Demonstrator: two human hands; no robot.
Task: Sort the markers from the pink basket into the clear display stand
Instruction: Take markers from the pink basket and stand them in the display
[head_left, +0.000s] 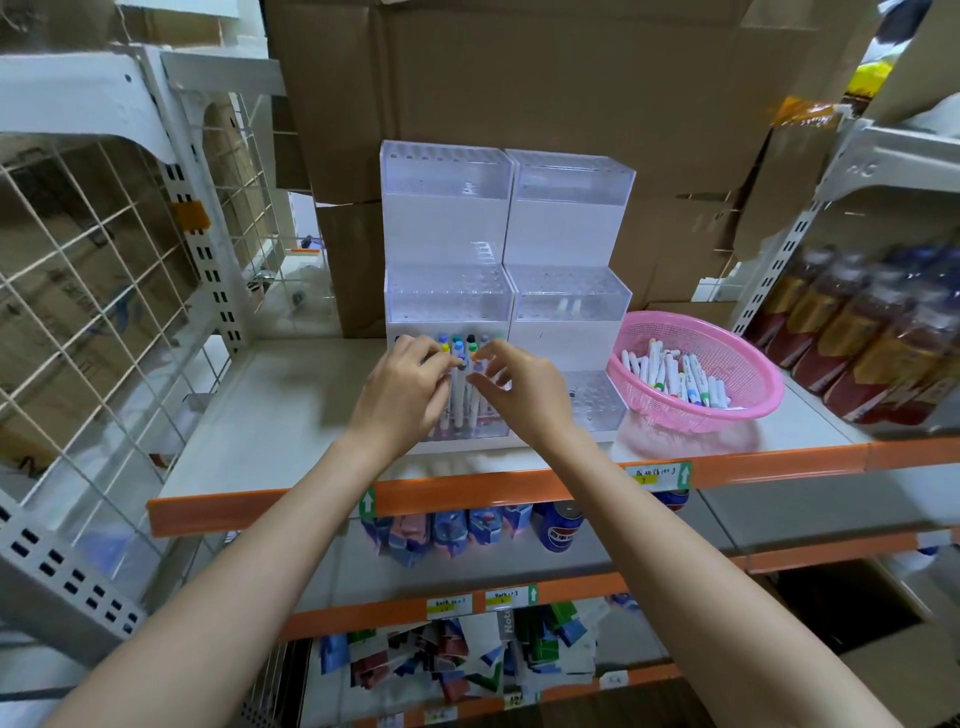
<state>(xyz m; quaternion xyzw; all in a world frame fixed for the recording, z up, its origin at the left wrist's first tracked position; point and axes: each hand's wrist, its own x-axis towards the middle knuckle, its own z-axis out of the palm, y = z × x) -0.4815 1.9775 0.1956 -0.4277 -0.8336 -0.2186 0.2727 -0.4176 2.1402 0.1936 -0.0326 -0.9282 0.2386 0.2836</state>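
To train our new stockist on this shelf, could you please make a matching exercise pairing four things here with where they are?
Things:
1 pink basket
2 cardboard boxes
3 bottles
4 blue can

Places:
A behind the clear display stand
B on the shelf below
C far right, on the neighbouring shelf
D right of the stand, on the same shelf

Pairs: 1-D, 2-A, 3-C, 4-B.

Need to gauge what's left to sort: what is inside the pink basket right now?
A loose pile of white-barrelled markers with coloured caps lies inside the pink basket. The top ones cover whatever lies beneath, so the full count cannot be seen.
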